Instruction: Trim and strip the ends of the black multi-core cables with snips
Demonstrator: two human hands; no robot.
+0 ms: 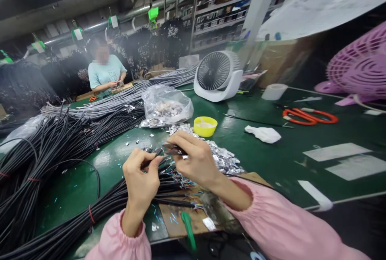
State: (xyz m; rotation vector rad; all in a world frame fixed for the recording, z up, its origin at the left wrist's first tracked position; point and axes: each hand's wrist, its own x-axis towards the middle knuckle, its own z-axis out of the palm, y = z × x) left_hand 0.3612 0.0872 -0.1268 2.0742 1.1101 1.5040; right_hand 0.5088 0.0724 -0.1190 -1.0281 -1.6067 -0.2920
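Observation:
My left hand [141,173] is closed, with thumb and fingers pinching a black cable [157,152] near its end. Close beside it, my right hand [196,157] grips a small dark tool [175,149] with a flat metallic part; its exact kind is unclear. The tool's tip is near the cable end, but whether they touch cannot be made out. Below both hands lies a bundle of black cables [120,199] whose stripped ends show thin coloured wires [181,180]. A heap of crumpled silver foil pieces [224,157] lies just behind my right hand.
The green table [289,151] carries black cable bundles [54,159], grey cables [120,101], a clear bag [167,105], a yellow tub [205,127], a white fan [217,76], orange-handled scissors [310,116] and a pink fan [362,61]. A person [107,73] sits across, hands at work.

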